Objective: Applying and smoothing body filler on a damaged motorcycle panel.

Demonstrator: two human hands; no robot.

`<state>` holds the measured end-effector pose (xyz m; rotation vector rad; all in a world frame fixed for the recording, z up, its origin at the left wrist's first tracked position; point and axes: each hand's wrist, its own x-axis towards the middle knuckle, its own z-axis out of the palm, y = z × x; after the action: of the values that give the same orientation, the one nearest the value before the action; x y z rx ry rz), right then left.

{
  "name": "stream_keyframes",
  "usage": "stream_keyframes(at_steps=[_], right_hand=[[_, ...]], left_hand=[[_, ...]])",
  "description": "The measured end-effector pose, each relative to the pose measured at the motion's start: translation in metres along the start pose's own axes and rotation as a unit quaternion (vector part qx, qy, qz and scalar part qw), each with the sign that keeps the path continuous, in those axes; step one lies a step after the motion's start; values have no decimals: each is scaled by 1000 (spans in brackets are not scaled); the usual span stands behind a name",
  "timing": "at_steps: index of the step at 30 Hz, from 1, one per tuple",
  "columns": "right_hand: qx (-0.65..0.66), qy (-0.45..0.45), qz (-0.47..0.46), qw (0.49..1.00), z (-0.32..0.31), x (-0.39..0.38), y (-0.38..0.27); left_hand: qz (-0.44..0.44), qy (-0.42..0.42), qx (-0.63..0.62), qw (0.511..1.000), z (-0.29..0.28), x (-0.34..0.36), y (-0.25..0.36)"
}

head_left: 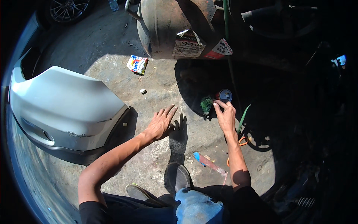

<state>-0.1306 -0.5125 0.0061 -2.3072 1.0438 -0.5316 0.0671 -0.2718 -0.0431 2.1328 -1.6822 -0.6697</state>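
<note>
My right hand [225,117] is raised in front of me, fingers closed on a small thin tool [213,101] whose tip reaches a crumpled green mass [205,105]. Just behind that hand is a small round tin [225,95], partly in shadow. My left hand [160,121] is held out empty over the concrete floor [153,97], fingers apart. Below it and to the right, near my shoe [178,174], lies a pinkish strip with a blue end [210,164]. A green hose [243,118] and an orange loop [243,141] lie beside my right forearm.
A white car bumper [63,108] lies at the left. A rusty tank [160,22] with torn labels stands ahead. On the floor are a colourful packet [137,64] and a small pale lump [142,91]. A wheel [69,9] is at top left; the right side is dark shadow.
</note>
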Motion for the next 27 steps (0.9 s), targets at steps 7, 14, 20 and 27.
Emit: stream_keyframes(at_steps=[7, 14, 20, 27], right_hand=[[-64, -24, -176, 982, 7, 0, 29], [-121, -36, -248, 961, 15, -5, 62], [-90, -1, -282, 955, 24, 0, 68], [-43, -44, -279, 958, 2, -20, 53]], left_hand=[[-37, -151, -11, 988, -48, -173, -32], [-115, -149, 35, 982, -48, -292, -11], [-220, -129, -62, 965, -49, -316, 8], [-331, -12, -150, 931, -91, -352, 17]])
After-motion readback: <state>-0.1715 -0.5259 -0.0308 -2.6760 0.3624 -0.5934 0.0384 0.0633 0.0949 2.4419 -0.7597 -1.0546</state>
